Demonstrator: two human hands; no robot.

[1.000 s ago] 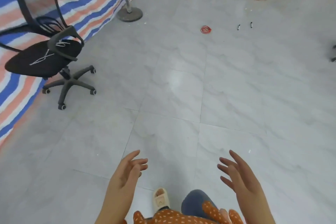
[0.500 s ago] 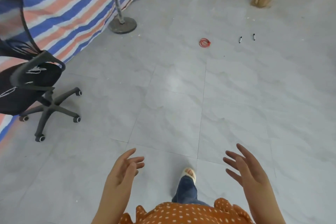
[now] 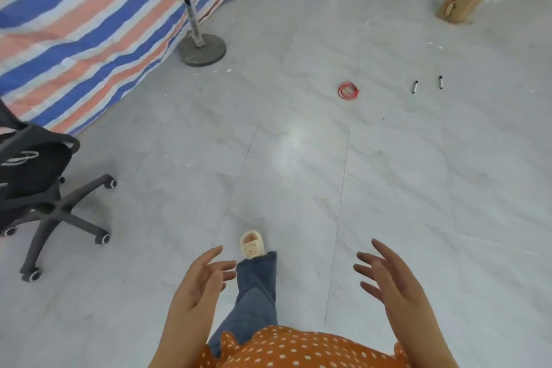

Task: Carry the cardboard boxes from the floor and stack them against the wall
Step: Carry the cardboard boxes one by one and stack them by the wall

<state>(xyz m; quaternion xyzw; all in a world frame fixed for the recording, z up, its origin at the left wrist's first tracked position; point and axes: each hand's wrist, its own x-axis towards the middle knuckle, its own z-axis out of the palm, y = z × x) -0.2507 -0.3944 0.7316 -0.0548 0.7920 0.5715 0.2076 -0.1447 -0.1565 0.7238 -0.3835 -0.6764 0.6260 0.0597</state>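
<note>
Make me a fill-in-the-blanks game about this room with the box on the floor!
1. The cardboard box lies on the ____.
2. The coil of wire on the tiles is ____ in colour.
3. The left hand and right hand are holding ____.
4. The office chair stands beside the ____ tarpaulin.

Missing words: floor; red; nothing; striped

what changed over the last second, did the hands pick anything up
Nothing was picked up. The person walked forward: the office chair slid toward the left edge of view, and the cardboard box looms larger. The left hand and right hand stayed open and empty, held out in front.
</note>
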